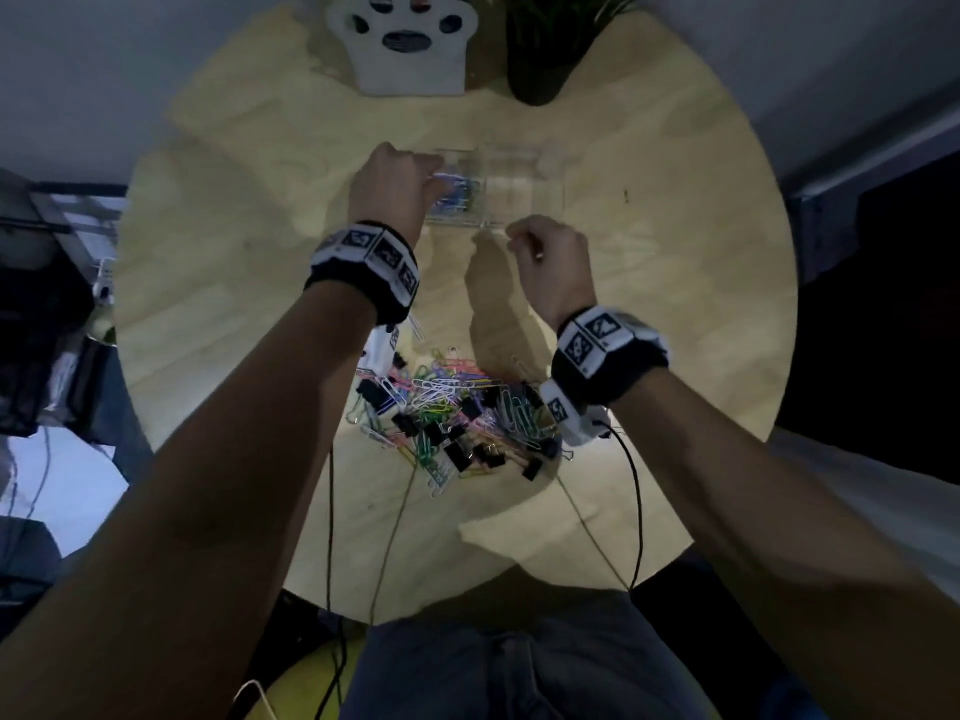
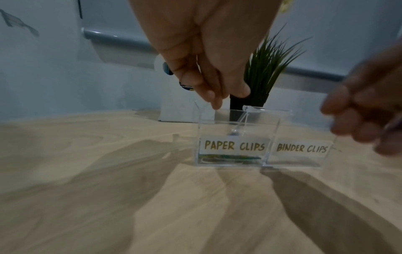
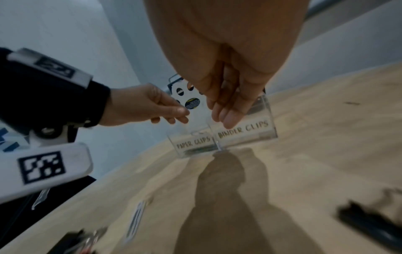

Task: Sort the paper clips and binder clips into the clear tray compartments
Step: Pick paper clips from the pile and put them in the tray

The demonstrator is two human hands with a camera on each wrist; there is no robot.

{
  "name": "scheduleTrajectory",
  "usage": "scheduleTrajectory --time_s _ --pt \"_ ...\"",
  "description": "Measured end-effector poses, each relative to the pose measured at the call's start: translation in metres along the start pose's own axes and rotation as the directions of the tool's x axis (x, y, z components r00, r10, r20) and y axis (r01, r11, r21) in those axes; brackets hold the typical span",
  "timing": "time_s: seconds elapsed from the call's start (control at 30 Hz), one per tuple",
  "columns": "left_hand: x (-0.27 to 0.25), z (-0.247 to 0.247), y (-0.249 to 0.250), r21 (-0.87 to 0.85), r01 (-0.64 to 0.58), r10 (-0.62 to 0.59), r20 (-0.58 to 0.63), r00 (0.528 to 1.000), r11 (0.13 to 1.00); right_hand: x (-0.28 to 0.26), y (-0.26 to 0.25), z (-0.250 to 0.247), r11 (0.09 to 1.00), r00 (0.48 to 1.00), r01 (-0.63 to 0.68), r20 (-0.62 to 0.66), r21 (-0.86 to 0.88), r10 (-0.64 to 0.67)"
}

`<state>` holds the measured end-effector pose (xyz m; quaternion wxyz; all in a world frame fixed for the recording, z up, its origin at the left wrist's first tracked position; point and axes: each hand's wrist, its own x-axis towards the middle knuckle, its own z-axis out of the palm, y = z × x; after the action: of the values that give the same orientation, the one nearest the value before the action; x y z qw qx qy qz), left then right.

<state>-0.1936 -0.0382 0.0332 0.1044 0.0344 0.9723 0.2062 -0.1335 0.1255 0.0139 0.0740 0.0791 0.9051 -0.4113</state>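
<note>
Head view, frame centre: left hand [image 1: 397,187] over clear tray [image 1: 540,200], fingers loosely extended, released; right hand [image 1: 553,262] curled, contents indeterminate.

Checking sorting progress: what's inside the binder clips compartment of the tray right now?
The binder clips compartment looks empty below its label. The label hides the middle of it. A few coloured paper clips lie in the neighbouring compartment.

round wooden table [image 1: 218,210], clear tray [image 1: 524,200], clip pile [image 1: 452,407], potted plant [image 1: 535,70]
</note>
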Motion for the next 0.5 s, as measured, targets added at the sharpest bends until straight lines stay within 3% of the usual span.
scheduleTrajectory --time_s 0.17,0.23,0.33,0.4,0.5 --pt "-0.042 0.014 -0.029 -0.037 0.039 -0.044 -0.147 0.988 0.999 -0.04 0.011 0.021 0.996 0.983 0.011 0.185 -0.088 0.006" --pt "-0.063 0.027 -0.046 -0.033 -0.006 0.004 -0.078 0.997 0.999 -0.053 0.009 0.033 0.983 0.957 0.077 0.29 -0.169 -0.025" --pt "-0.084 0.044 -0.062 0.05 -0.266 0.259 0.119 0.959 0.963 -0.065 0.004 0.048 0.945 0.922 0.118 0.386 -0.306 0.009" --pt "-0.09 0.048 -0.062 0.158 -0.304 0.263 0.237 0.935 0.94 -0.069 0.002 0.054 0.931 0.92 0.107 0.39 -0.348 0.039" --pt "-0.092 0.054 -0.061 0.21 -0.287 0.221 0.287 0.932 0.935 -0.075 0.002 0.059 0.92 0.921 0.117 0.387 -0.375 0.041"
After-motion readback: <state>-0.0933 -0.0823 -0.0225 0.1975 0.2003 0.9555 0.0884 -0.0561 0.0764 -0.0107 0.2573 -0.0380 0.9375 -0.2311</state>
